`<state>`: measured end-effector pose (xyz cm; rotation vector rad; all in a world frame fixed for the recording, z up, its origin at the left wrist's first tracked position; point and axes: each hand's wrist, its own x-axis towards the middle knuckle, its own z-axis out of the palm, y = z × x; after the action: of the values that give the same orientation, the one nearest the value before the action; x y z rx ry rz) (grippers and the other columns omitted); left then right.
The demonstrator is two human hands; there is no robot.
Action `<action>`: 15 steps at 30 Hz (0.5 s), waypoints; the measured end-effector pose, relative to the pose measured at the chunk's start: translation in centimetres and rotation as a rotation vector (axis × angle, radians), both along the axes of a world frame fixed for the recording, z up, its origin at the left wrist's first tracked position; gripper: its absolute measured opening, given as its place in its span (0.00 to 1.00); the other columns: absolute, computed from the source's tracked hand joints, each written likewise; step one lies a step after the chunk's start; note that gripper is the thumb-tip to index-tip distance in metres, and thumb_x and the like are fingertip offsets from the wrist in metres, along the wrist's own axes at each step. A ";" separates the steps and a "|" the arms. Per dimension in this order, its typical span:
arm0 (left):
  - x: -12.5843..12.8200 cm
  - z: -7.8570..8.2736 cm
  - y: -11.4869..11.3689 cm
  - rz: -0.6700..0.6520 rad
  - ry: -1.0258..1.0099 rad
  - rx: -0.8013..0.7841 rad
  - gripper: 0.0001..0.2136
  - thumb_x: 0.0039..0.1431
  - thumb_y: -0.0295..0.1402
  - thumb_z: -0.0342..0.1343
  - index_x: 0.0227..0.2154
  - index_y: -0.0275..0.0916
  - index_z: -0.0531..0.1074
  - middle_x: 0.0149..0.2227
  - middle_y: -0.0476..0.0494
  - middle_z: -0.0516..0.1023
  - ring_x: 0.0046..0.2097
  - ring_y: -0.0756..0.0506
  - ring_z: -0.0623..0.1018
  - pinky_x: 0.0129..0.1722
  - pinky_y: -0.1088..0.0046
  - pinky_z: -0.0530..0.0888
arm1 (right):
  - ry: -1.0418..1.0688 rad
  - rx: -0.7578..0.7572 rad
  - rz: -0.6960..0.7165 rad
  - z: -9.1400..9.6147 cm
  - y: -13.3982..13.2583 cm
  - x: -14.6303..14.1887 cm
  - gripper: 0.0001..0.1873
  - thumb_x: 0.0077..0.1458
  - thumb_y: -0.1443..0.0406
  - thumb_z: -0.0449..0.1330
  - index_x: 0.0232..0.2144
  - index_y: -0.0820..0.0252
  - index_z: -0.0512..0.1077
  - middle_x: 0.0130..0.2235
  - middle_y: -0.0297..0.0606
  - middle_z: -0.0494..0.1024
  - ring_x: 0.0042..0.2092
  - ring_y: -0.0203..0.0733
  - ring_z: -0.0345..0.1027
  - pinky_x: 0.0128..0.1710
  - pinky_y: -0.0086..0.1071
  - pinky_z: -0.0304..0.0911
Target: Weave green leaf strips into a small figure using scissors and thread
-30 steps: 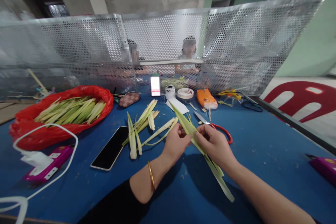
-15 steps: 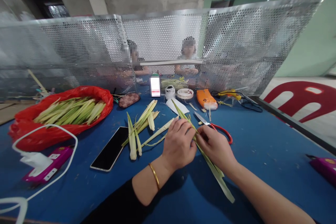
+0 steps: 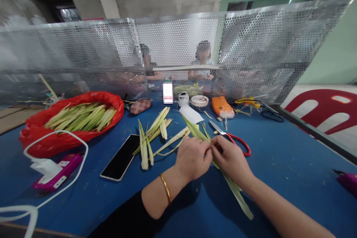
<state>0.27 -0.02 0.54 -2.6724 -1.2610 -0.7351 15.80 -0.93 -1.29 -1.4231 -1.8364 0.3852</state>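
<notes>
My left hand [image 3: 193,157], with a gold bangle at the wrist, is closed with its fingers curled on a long pale-green corn husk [image 3: 237,197]. Right beside it, my right hand [image 3: 230,155] pinches the same husk between thumb and fingers. The strip runs slantwise: its broad upper end shows beyond my left hand and its tail hangs down under my right forearm. Where the fingertips meet, the grip is partly hidden. Red-handled scissors [image 3: 238,143] lie just past my right hand. Several loose husks [image 3: 143,148] rest to the left of my left hand.
A red plastic bag [image 3: 30,130] of husks stands at left, near a purple power strip [image 3: 67,171] with a white cable. A dark phone [image 3: 121,158] lies flat. Tape [image 3: 199,100], an orange packet [image 3: 222,107] and a yellow tool [image 3: 248,101] line the perforated metal screen [image 3: 173,37].
My left fingers have curled in closer to my right hand. The husk's upper end now shows broader and flatter. The whole view has shifted slightly.
</notes>
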 end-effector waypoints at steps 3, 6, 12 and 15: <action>0.0 0.0 0.1 -0.068 -0.007 0.077 0.04 0.56 0.31 0.51 0.29 0.39 0.69 0.36 0.44 0.74 0.41 0.42 0.71 0.42 0.63 0.64 | 0.008 -0.002 -0.009 0.0 -0.1 -0.2 0.07 0.57 0.63 0.52 0.27 0.57 0.64 0.23 0.30 0.68 0.25 0.37 0.61 0.26 0.29 0.52; -0.1 0.3 0.2 -0.154 0.006 0.094 0.04 0.56 0.31 0.52 0.33 0.39 0.70 0.37 0.44 0.73 0.43 0.43 0.70 0.47 0.63 0.64 | 0.088 -0.015 -0.028 -0.1 0.2 0.0 0.08 0.57 0.62 0.51 0.26 0.57 0.63 0.23 0.30 0.67 0.25 0.36 0.59 0.26 0.29 0.53; -0.1 -0.1 0.2 -0.049 -0.104 0.051 0.07 0.56 0.33 0.53 0.24 0.40 0.68 0.29 0.45 0.70 0.37 0.44 0.69 0.40 0.64 0.64 | 0.163 -0.048 -0.062 -0.1 0.5 0.2 0.09 0.57 0.61 0.52 0.25 0.57 0.63 0.22 0.29 0.64 0.24 0.35 0.57 0.24 0.28 0.52; 0.2 -0.8 0.2 0.086 -0.315 -0.079 0.10 0.50 0.34 0.60 0.19 0.39 0.65 0.28 0.48 0.69 0.36 0.45 0.70 0.37 0.66 0.65 | 0.240 -0.038 -0.079 -0.1 0.3 0.0 0.09 0.57 0.61 0.53 0.25 0.56 0.63 0.22 0.28 0.64 0.24 0.35 0.56 0.24 0.28 0.52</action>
<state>0.43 0.19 -0.27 -2.6161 -1.4915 -1.1516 15.80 -0.59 -1.38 -1.4053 -1.5833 0.5295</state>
